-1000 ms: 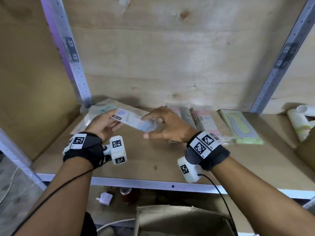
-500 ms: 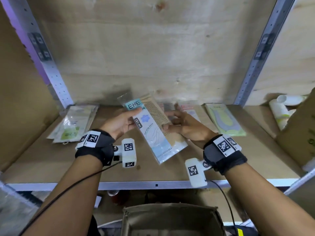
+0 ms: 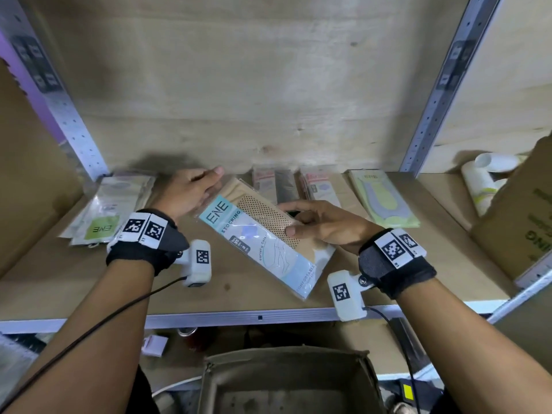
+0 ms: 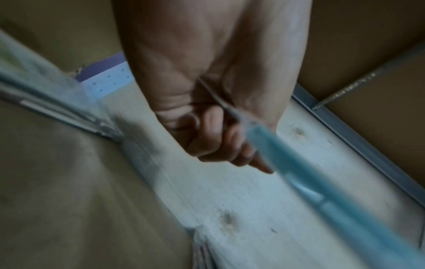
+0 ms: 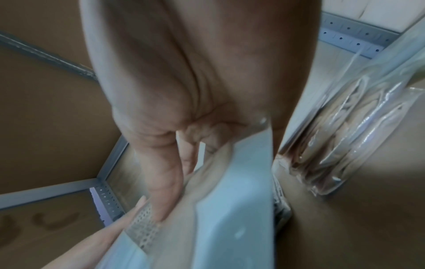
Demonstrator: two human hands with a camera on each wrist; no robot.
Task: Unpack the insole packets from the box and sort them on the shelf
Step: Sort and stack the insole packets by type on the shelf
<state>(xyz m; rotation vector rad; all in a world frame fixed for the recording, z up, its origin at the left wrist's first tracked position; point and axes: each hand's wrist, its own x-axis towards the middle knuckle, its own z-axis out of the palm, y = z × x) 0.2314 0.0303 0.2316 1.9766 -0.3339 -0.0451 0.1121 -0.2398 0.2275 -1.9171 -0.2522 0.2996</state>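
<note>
Both my hands hold one insole packet point(image 3: 263, 243) just above the middle of the shelf point(image 3: 260, 316). It is clear plastic with a light blue ENE card and a beige mesh insole, lying slanted and face up. My left hand point(image 3: 198, 189) grips its far left corner; in the left wrist view the fingers point(image 4: 220, 138) curl round the blue packet edge point(image 4: 299, 174). My right hand point(image 3: 298, 219) pinches its right side, thumb on top. The right wrist view shows the fingers point(image 5: 165, 182) along the packet point(image 5: 230, 209). Beige packaging shows behind the packet's far end.
Sorted piles lie along the shelf's back: green-label packets point(image 3: 101, 219) at left, dark ones point(image 3: 271, 183), pink ones point(image 3: 319, 186), a yellow-green packet point(image 3: 385, 201). White rolls point(image 3: 484, 180) and a cardboard carton point(image 3: 519, 222) sit at right. An open box point(image 3: 286, 380) stands below.
My hands carried the packet from beside the left pile to the shelf's middle, turned it face up and slanted, and lowered it. My left hand now holds its far corner.
</note>
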